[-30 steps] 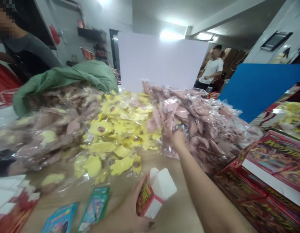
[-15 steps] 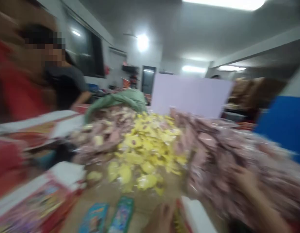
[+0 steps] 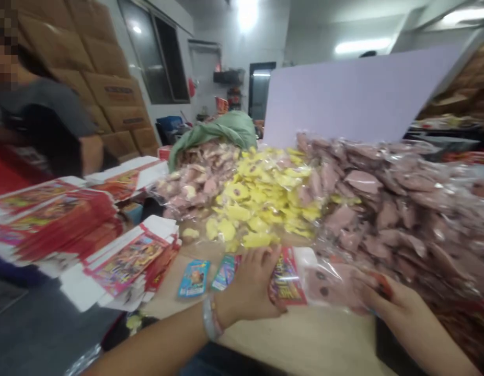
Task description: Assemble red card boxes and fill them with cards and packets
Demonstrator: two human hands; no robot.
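My left hand [image 3: 252, 284] is wrapped round a small red printed box [image 3: 287, 271] with its white flap toward the right, low over the wooden table [image 3: 312, 339]. My right hand [image 3: 387, 303] pinches a clear packet with a pink toy [image 3: 334, 282] in it, held against the box's open end. Right behind lies a big heap of pink packets [image 3: 402, 209], with a heap of yellow packets [image 3: 261, 201] to its left. Two small blue-green card packs [image 3: 195, 277] lie on the table left of my left hand.
Stacks of flat red cartons [image 3: 120, 261] cover the left side. A person in a grey shirt [image 3: 49, 125] stands at the far left. A green sack [image 3: 222, 130] and a white board [image 3: 355, 94] stand behind the heaps. Brown cardboard boxes [image 3: 96, 78] are piled by the wall.
My right hand came back from the pink heap with a pink packet and now holds it at the box. The view swung left, showing the carton stacks.
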